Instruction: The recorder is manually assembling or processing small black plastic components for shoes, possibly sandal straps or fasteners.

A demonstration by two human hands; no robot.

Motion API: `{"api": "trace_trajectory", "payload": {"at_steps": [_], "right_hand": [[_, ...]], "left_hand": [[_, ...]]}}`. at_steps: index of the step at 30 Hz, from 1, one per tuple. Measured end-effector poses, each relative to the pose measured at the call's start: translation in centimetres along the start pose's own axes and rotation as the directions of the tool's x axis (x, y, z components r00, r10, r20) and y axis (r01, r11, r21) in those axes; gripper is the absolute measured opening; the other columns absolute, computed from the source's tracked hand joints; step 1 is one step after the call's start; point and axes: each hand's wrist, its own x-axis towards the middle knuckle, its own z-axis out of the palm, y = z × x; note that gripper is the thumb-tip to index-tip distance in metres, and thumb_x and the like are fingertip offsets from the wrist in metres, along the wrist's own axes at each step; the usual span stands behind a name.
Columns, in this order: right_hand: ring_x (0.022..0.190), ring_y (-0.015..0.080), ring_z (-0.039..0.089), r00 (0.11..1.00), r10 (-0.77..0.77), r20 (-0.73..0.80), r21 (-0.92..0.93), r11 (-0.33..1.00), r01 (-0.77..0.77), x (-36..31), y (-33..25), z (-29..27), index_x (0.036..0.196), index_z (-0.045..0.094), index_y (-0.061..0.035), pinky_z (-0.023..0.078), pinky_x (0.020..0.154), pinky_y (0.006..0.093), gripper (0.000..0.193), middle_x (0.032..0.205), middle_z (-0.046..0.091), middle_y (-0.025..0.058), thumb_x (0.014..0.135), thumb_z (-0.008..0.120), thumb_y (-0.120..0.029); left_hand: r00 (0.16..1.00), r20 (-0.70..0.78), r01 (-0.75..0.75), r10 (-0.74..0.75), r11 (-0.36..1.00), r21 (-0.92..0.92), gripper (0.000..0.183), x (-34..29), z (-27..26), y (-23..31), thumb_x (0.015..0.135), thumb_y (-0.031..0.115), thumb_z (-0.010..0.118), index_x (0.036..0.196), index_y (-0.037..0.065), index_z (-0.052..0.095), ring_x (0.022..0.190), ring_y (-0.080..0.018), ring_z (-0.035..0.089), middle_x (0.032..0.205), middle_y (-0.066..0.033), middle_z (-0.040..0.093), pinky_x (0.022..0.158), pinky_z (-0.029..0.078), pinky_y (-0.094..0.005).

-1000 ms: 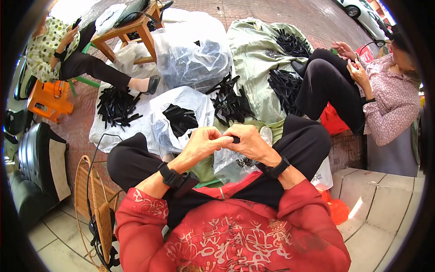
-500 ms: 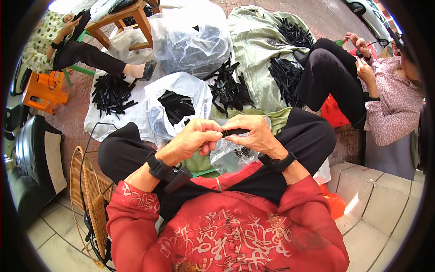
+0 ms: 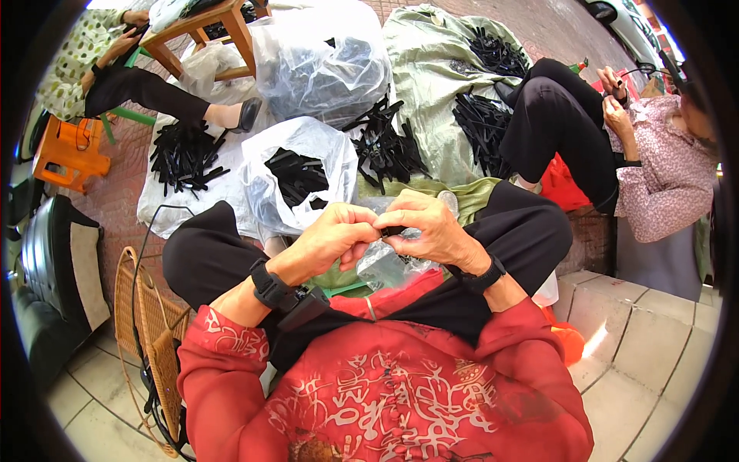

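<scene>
Both hands meet above my lap. My right hand [image 3: 427, 227] is closed in a pinch around a small black strip [image 3: 393, 230], mostly covered by the fingers. Against the strip's left end, my left hand [image 3: 336, 235] presses thumb and forefinger together; whatever lies between those fingertips is too small to make out. Just below the hands, a clear plastic bag [image 3: 382, 266] rests in my lap. Beyond them stands a white plastic bag [image 3: 258, 181], its mouth open on many black strips [image 3: 296, 179].
Piles of black strips [image 3: 389, 146] lie on white and green sheets ahead, beside a large clear bag [image 3: 323, 73]. One person [image 3: 662, 165] sits at right, another [image 3: 85, 58] at far left near an orange stool [image 3: 73, 154]. A wicker basket [image 3: 158, 339] stands by my left side.
My hands stay together, with the right fingers shifted slightly and covering more of the black strip. At far left, the other person's hands have moved; the view has shifted a little.
</scene>
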Motion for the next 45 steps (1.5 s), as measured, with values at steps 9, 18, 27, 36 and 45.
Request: {"api": "trace_trajectory", "payload": {"at_steps": [9, 18, 27, 36, 45], "right_hand": [[0.071, 0.0198, 0.051, 1.000, -0.007, 0.009, -0.015, 1.000, 0.007, 0.0, -0.9, 0.3, 0.078, 0.057, -0.0064, 0.043, 0.062, 0.0280, 0.021, 0.075, 0.052, 0.0055, 0.058, 0.060, 0.000], [0.070, 0.0163, 0.053, 0.995, 0.100, -0.012, 0.119, 0.988, -0.098, -0.1, -0.4, 0.3, 0.078, 0.056, -0.0028, 0.043, 0.064, 0.0256, 0.019, 0.076, 0.055, 0.0062, 0.059, 0.060, 0.000], [0.077, 0.0087, 0.053, 0.962, 0.274, 0.014, 0.424, 0.869, -0.254, -0.8, -0.2, 0.6, 0.082, 0.056, -0.0010, 0.044, 0.068, 0.0209, 0.019, 0.083, 0.057, 0.0041, 0.064, 0.061, 0.003], [0.074, 0.0102, 0.055, 0.969, 0.243, -0.041, 0.399, 0.893, -0.207, -0.9, -0.4, 0.3, 0.083, 0.056, -0.0015, 0.045, 0.066, 0.0228, 0.021, 0.082, 0.057, 0.0045, 0.063, 0.063, 0.003], [0.070, 0.0199, 0.056, 1.000, 0.019, -0.012, -0.042, 0.999, -0.020, -0.5, -2.1, 0.2, 0.083, 0.059, -0.0045, 0.046, 0.061, 0.0274, 0.023, 0.077, 0.055, 0.0070, 0.061, 0.063, 0.002]], "left_hand": [[0.999, 0.044, -0.015, 0.017, 0.999, -0.049, 0.008, -0.6, -0.1, -0.4, 0.077, 0.004, 0.049, 0.076, 0.001, 0.056, 0.033, -0.0057, 0.038, 0.048, 0.0008, 0.044, 0.031, 0.031, -0.0206], [0.995, -0.006, -0.097, 0.097, 0.995, -0.028, 0.008, -0.5, 0.0, -0.8, 0.078, 0.004, 0.049, 0.080, 0.000, 0.056, 0.035, -0.0051, 0.038, 0.052, 0.0008, 0.046, 0.031, 0.033, -0.0211], [0.990, -0.004, -0.139, 0.139, 0.987, -0.075, 0.009, -1.4, 0.7, -0.6, 0.079, 0.005, 0.049, 0.082, -0.001, 0.055, 0.037, -0.0039, 0.034, 0.048, 0.0029, 0.039, 0.032, 0.036, -0.0212], [0.975, 0.004, -0.221, 0.221, 0.973, 0.070, 0.014, -1.5, 0.4, -1.0, 0.081, 0.012, 0.053, 0.085, -0.001, 0.057, 0.044, -0.0046, 0.043, 0.054, 0.0015, 0.047, 0.042, 0.036, -0.0183], [0.972, 0.026, -0.229, 0.234, 0.915, 0.333, 0.010, -0.8, -0.2, -1.2, 0.077, 0.012, 0.059, 0.083, 0.003, 0.060, 0.053, -0.0040, 0.048, 0.062, 0.0022, 0.053, 0.048, 0.036, -0.0174]]}}
